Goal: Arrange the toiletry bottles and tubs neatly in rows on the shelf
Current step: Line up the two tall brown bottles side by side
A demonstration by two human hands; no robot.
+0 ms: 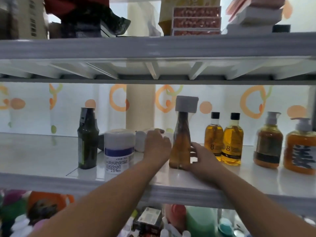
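Note:
On the white middle shelf [51, 151], a cone-shaped amber bottle [181, 144] with a grey square cap stands upright near the centre. My right hand [201, 155] presses its fingers against the bottle's right side. My left hand [158, 146] is just left of that bottle, fingers curled over a white tub [141, 141] lying behind it. Further left stand a white tub with a blue label [118, 149] and a dark green bottle [87, 139]. To the right are two amber bottles with black caps [224, 142] and two amber pump bottles [283, 144].
A pale roll [140, 106] stands at the back of the shelf against the orange-patterned wall. The shelf above [153, 47] holds boxes and hangs low over the bottles. Below the shelf's front edge [171, 192] lies a crowded lower shelf of containers.

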